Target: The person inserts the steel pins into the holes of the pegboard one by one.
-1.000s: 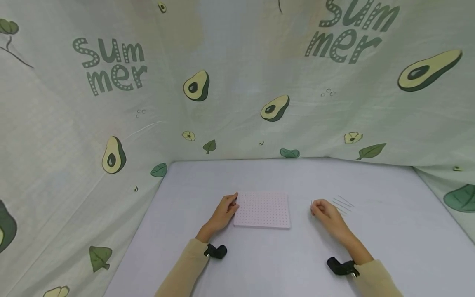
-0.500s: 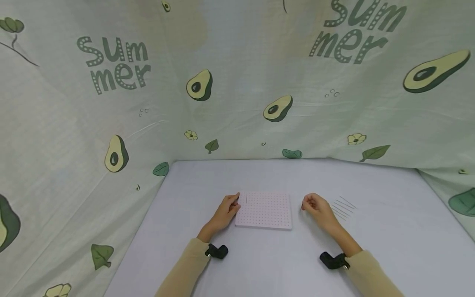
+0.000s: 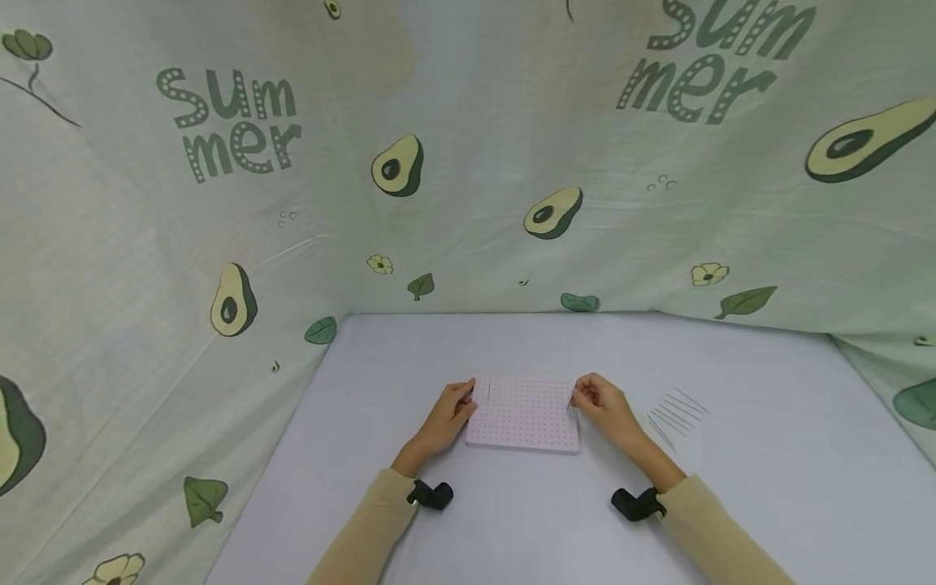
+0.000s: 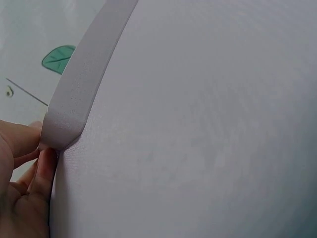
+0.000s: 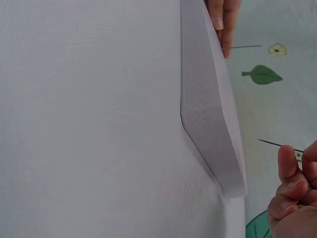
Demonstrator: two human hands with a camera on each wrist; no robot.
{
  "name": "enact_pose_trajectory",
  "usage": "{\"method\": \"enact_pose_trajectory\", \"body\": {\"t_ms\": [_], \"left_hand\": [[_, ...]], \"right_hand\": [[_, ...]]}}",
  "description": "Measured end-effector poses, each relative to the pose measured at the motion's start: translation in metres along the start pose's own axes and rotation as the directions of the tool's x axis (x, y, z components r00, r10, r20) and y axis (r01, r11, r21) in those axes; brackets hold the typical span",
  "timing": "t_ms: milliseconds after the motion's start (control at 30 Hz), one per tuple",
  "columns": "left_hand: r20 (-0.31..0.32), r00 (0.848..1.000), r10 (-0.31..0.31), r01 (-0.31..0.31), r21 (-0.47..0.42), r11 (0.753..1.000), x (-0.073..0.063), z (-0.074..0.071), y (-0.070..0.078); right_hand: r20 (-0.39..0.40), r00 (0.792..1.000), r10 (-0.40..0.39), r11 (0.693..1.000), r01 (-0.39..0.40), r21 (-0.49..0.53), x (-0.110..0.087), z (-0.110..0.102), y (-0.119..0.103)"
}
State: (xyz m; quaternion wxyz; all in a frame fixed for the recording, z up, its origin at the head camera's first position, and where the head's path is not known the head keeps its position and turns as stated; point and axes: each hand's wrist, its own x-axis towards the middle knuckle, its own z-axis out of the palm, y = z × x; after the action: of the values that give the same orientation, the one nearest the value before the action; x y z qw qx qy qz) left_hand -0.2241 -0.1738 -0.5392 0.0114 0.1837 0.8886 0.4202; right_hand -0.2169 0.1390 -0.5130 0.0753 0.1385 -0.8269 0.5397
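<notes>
A pale pink pegboard [image 3: 522, 422] with rows of small holes lies on the table, its front side wall also visible in both wrist views. My left hand [image 3: 442, 420] grips it by the left edge, index finger at the far corner and thumb lower down. One thin dark needle [image 3: 489, 391] stands upright in the board's far left part. Between thumb and index finger my right hand [image 3: 605, 409] pinches another needle [image 5: 269, 143], its pointed end sticking out past the fingertips. That hand hovers at the board's far right edge.
Several loose needles [image 3: 680, 409] lie roughly side by side on the white tabletop [image 3: 526, 520], right of the right hand. A printed cloth [image 3: 468, 162] with avocados and leaves hangs behind the table and along its left side.
My right hand has moved left with its needle, from beside the loose needles to the board's right edge. The left hand stays at the board. The head view has shifted slightly.
</notes>
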Motion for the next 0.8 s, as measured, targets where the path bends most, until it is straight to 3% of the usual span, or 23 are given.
{"method": "enact_pose_trajectory", "body": {"t_ms": [267, 500, 800], "left_hand": [[-0.001, 1.0, -0.012, 0.012, -0.009, 1.0, 0.0, -0.001, -0.002], [-0.01, 1.0, -0.008, 0.008, -0.015, 1.0, 0.0, -0.002, 0.001], [-0.012, 1.0, -0.002, 0.002, -0.02, 1.0, 0.001, -0.004, 0.001]], "right_hand": [[0.019, 0.998, -0.058, 0.997, 0.057, 0.043, 0.011, 0.016, -0.003], [0.065, 0.996, -0.055, 0.997, 0.051, 0.052, 0.021, 0.031, -0.007], [0.061, 0.993, -0.103, 0.99, 0.096, 0.106, 0.032, 0.047, -0.011]]}}
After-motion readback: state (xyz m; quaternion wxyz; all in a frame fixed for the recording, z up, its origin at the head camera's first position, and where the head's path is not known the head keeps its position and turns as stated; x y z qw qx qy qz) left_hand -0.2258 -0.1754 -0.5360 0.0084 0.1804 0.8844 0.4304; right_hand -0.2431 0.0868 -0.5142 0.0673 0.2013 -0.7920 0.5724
